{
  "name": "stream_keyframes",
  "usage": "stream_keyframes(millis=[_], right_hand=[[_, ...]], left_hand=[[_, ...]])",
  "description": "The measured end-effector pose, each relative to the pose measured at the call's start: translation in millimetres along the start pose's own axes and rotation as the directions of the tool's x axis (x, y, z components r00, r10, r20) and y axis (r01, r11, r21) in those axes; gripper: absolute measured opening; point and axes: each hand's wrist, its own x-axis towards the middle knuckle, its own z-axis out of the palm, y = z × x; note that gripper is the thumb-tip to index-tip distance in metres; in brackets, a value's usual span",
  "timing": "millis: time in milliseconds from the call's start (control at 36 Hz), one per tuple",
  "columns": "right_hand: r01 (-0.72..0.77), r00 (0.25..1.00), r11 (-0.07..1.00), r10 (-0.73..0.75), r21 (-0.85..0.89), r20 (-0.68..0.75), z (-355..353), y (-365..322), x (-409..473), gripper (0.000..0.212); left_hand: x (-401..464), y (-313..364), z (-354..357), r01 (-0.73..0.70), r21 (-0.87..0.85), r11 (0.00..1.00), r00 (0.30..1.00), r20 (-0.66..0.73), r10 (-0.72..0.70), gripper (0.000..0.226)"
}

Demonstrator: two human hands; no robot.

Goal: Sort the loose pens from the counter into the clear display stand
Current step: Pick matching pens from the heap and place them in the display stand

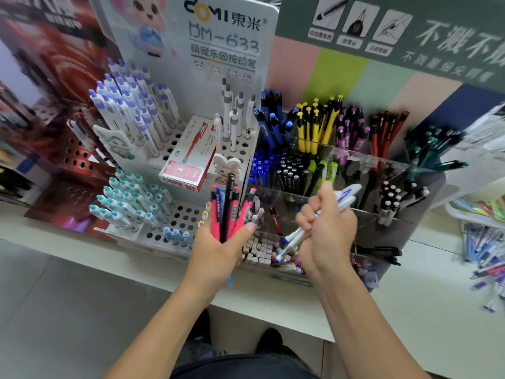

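The left hand (218,250) is gripping a bundle of pens (228,212), its fingers and thumb curled round the lower ends. Most of these pens are pink, and one dark and one blue pen are standing among them, all pointing up. The right hand (325,228) is closed round two white pens with blue tips (314,228), which are lying tilted across the fist, with the tips pointing down to the left. Both hands are hovering just in front of the clear stand (363,214), which is sitting on the desk (426,302). The compartments of the stand are holding blue, black, yellow, purple and red pens, grouped by colour. To the left of it, a white rack with round holes (188,214) is carrying white pens with purple caps and with teal caps. A red and white box (188,160) is lying on this rack. At the far right, more loose pens (489,269) are lying on the desk, too blurred to tell more.
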Motion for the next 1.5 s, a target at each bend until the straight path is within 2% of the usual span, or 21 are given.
stream_keyframes(millis=[83, 167, 222, 333, 444, 528, 611, 722, 778, 861, 1028, 1139, 1250, 1306, 1389, 1444, 1500], right_hand=[[0.227, 0.972, 0.971, -0.231, -0.070, -0.053, -1.6, -1.6, 5.9, 0.041], [0.419, 0.897, 0.866, -0.441, -0.271, -0.022, -3.2, 9.7, 8.4, 0.047], [0.478, 0.870, 0.807, -0.490, -0.346, 0.059, -7.8, 21.3, 9.3, 0.038], [0.540, 0.837, 0.731, -0.520, -0.417, 0.172, -16.8, 38.1, 10.7, 0.031], [0.580, 0.811, 0.649, -0.519, -0.492, 0.272, -22.5, 45.8, 19.3, 0.022], [0.581, 0.813, 0.579, -0.455, -0.573, 0.364, -25.3, 49.9, 25.7, 0.022], [0.554, 0.832, 0.521, -0.359, -0.649, 0.423, -24.2, 56.4, 26.7, 0.019], [0.537, 0.843, 0.356, -0.185, -0.765, 0.505, -22.3, 71.7, 28.7, 0.017], [0.527, 0.849, 0.317, -0.144, -0.789, 0.509, -23.3, 76.1, 30.4, 0.017], [0.494, 0.865, 0.362, -0.119, -0.790, 0.487, -26.4, 71.8, 28.8, 0.009], [0.481, 0.864, 0.467, -0.112, -0.742, 0.491, -31.5, 56.2, 15.4, 0.031], [0.551, 0.827, 0.422, -0.158, -0.720, 0.540, -32.6, 60.9, 10.4, 0.031], [0.628, 0.773, 0.337, -0.169, -0.701, 0.611, -30.7, 65.7, 6.0, 0.031], [0.631, 0.773, 0.322, -0.185, -0.706, 0.607, -29.8, 60.0, 3.4, 0.032], [0.655, 0.756, 0.302, -0.287, -0.693, 0.589, -29.9, 40.5, -2.5, 0.027], [0.614, 0.785, 0.407, -0.225, -0.676, 0.577, -28.7, 22.1, -7.3, 0.016], [0.472, 0.823, 0.591, -0.029, -0.654, 0.567, -26.5, 7.8, -10.5, 0.014]], left_hand=[[0.7, -1.7, -8.0, 0.130, -0.129, 0.983, 0.991, 0.046, -0.126, 0.021], [-1.4, -4.6, -8.0, 0.207, -0.260, 0.943, 0.977, 0.107, -0.185, 0.009], [-2.0, -7.7, -10.5, 0.238, -0.293, 0.926, 0.968, 0.148, -0.202, 0.006], [-1.1, -9.2, -18.5, 0.237, -0.247, 0.940, 0.962, 0.191, -0.193, 0.009], [-0.2, -12.6, -18.8, 0.177, -0.159, 0.971, 0.981, 0.107, -0.161, 0.011], [-0.1, -17.8, -14.8, 0.132, -0.066, 0.989, 0.991, 0.009, -0.132, 0.013], [-1.0, -20.4, -11.3, 0.120, 0.001, 0.993, 0.993, -0.019, -0.120, 0.030], [-2.7, -20.2, -8.8, 0.125, -0.009, 0.992, 0.991, -0.051, -0.125, 0.016], [-2.5, -21.8, -8.1, 0.133, 0.005, 0.991, 0.989, -0.064, -0.132, 0.014], [-3.4, -22.8, -8.7, 0.124, 0.010, 0.992, 0.987, -0.102, -0.123, 0.013], [-4.8, -18.4, -13.1, 0.131, -0.029, 0.991, 0.987, -0.085, -0.133, 0.014], [-7.5, -12.9, -14.7, 0.136, -0.111, 0.984, 0.991, -0.002, -0.137, 0.017], [-8.8, -8.0, -14.0, 0.204, -0.273, 0.940, 0.973, 0.165, -0.163, 0.014], [-8.9, -4.9, -13.4, 0.289, -0.351, 0.891, 0.936, 0.297, -0.187, 0.013], [-9.2, -1.3, -12.1, 0.429, -0.422, 0.799, 0.856, 0.473, -0.210, 0.011], [-9.9, 0.2, -9.6, 0.469, -0.378, 0.798, 0.816, 0.531, -0.229, 0.011], [-10.3, 0.7, -1.8, 0.442, -0.292, 0.848, 0.822, 0.510, -0.253, 0.008]])
